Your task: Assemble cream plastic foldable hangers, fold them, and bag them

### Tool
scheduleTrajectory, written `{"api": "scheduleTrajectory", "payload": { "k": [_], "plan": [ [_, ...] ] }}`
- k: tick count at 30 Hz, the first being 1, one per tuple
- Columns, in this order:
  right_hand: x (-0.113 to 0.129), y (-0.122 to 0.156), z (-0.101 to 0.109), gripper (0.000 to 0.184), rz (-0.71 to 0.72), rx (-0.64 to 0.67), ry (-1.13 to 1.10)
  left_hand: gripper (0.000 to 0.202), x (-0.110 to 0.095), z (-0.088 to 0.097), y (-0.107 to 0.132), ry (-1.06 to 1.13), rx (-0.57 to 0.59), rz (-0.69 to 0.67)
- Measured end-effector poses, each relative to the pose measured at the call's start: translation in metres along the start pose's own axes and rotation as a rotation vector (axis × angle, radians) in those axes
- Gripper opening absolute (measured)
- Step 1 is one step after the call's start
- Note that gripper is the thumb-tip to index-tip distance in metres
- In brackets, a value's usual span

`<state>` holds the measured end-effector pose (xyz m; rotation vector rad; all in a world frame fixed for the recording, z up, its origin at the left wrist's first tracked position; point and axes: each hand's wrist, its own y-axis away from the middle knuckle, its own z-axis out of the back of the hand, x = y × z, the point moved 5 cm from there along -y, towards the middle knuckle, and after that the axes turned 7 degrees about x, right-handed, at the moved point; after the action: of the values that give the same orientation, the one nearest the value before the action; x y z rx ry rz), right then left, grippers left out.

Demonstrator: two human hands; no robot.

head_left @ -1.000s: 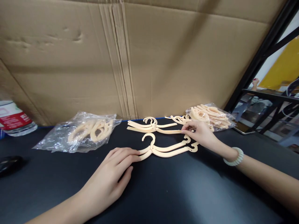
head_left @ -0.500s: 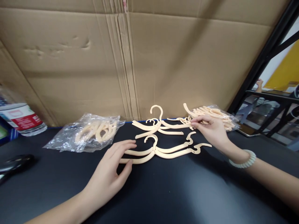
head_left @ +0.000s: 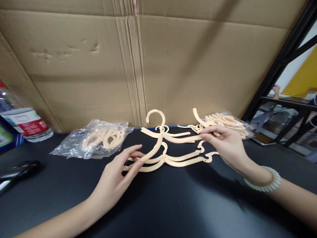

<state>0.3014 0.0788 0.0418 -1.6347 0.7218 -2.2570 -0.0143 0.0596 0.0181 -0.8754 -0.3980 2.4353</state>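
Observation:
Small cream plastic hangers lie on a black table. My right hand pinches the right end of one raised hanger, whose hook stands up above the table. My left hand holds that hanger's left arm between thumb and fingers. Under it, two flat hangers lie side by side. More loose hangers lie behind them near the cardboard.
A clear bag of hangers lies at back left, another bag of hangers at back right. A cardboard wall closes off the back. A water bottle and a dark object sit at far left. A black metal rack stands to the right.
My right hand lifted one hanger off the back pile and brought it forward over the flat pair. My left hand left the flat hangers and took hold of its left arm.

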Motion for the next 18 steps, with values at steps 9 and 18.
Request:
{"api": "scheduleTrajectory", "payload": {
  "k": [9,18],
  "plan": [
    [0.006,0.007,-0.017,0.012,0.025,0.103,0.003,0.024,-0.009,-0.004,0.003,-0.125,0.087,-0.189],
    [-0.017,-0.006,-0.010,0.025,-0.030,0.230,-0.178,0.018,-0.009,-0.012,0.001,-0.179,0.093,-0.200]
  ]
}}
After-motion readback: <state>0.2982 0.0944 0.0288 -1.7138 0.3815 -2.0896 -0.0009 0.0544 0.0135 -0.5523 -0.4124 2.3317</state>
